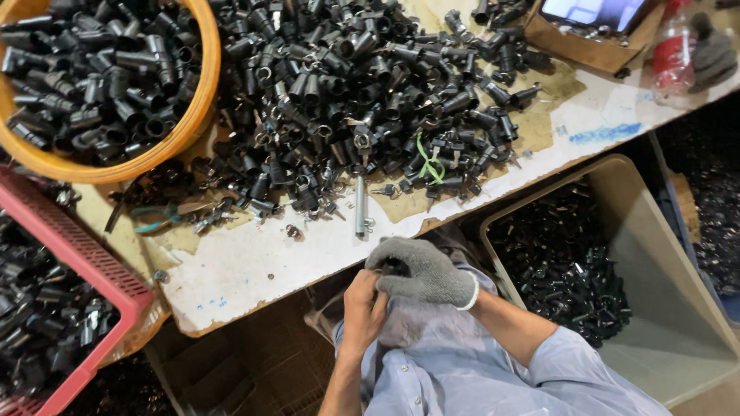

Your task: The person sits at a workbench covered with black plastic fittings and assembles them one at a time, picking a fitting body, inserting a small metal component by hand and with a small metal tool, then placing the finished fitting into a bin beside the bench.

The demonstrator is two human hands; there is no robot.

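Grey-gloved right hand (424,273) against bare left hand (364,299)

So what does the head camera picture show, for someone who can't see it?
A person's bare left hand and grey-gloved right hand meet over a small dark part below a worktable. A heap of black plastic parts covers it, beside an orange basin, red crate and beige bin.

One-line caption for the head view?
Gloved right hand and bare left hand meet below a table heaped with black parts.
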